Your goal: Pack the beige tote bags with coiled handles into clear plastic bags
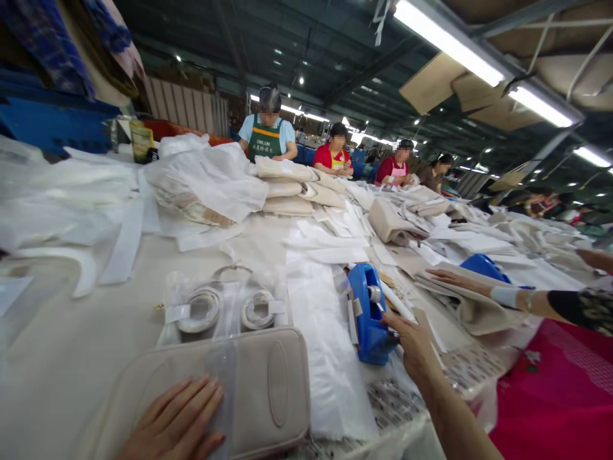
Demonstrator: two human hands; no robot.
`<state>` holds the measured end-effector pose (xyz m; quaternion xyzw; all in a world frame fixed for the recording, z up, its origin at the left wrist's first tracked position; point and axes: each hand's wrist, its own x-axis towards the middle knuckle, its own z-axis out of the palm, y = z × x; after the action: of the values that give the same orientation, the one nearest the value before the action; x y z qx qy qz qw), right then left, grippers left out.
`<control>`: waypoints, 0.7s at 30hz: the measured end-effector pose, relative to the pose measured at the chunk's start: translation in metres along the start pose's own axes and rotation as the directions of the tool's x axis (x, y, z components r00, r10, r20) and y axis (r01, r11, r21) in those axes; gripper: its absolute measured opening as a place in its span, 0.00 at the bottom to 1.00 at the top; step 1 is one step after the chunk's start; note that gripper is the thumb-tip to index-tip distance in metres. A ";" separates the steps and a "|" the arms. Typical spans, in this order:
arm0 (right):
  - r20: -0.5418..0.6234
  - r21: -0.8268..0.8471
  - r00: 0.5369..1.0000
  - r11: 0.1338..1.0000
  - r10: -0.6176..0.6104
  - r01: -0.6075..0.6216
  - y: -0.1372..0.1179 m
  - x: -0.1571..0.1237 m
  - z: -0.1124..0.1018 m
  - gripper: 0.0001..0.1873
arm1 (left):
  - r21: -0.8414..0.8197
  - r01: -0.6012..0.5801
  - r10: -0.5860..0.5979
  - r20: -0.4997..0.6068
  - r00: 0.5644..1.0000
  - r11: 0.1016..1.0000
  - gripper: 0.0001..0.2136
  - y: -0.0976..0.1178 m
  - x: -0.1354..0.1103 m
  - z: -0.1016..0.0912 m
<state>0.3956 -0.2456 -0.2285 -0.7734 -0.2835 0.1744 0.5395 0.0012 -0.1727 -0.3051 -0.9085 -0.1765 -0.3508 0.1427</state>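
- Head view: a beige, rounded rectangular leather-like bag [258, 377] lies at the near edge of the pale surface [124, 319].
- The person's left hand [179, 415] rests flat on it, the grip spread rather than closed, beside a clear plastic strip [224, 377] running across the bag.
- Just behind the bag sit two round, off-white coiled straps [216, 306] in clear wrapping.
- The right hand [407, 338] is at a blue plastic tape dispenser [376, 348], fingers bent; whether its grip pinches any tape cannot be told.
- White translucent sheets [325, 358] lie between bag and dispenser.
- At right, a co-worker's hand [450, 277] rests on beige material [483, 310].
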 end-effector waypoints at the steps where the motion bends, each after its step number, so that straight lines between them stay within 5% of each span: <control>1: -0.009 0.088 0.998 0.994 0.061 -0.060 -0.001 0.000 0.002 0.16 | 0.002 -0.025 0.025 0.005 1.000 1.000 0.11 0.000 0.001 -0.001; 7: -0.192 0.229 0.981 0.970 -0.039 0.083 0.017 -0.039 -0.019 0.14 | -0.023 0.122 -0.124 -0.085 0.989 0.992 0.14 0.006 -0.002 0.007; 9: -0.231 0.261 0.973 0.963 0.000 0.062 0.035 -0.061 -0.027 0.16 | -0.014 0.084 -0.084 -0.052 0.995 0.996 0.15 0.006 -0.006 0.009; 15: 0.026 0.409 0.947 0.861 0.321 -0.303 0.064 -0.085 -0.011 0.23 | -0.001 0.068 -0.068 0.026 0.997 0.998 0.14 0.002 -0.006 0.002; 21: -0.012 0.239 0.967 0.940 0.255 -0.244 0.062 -0.070 -0.008 0.23 | 0.005 -0.002 0.001 0.050 0.999 1.000 0.12 0.000 0.002 -0.005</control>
<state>0.3614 -0.3115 -0.2855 -0.7370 -0.1488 0.2571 0.6071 -0.0004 -0.1745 -0.3000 -0.9168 -0.1802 -0.3274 0.1409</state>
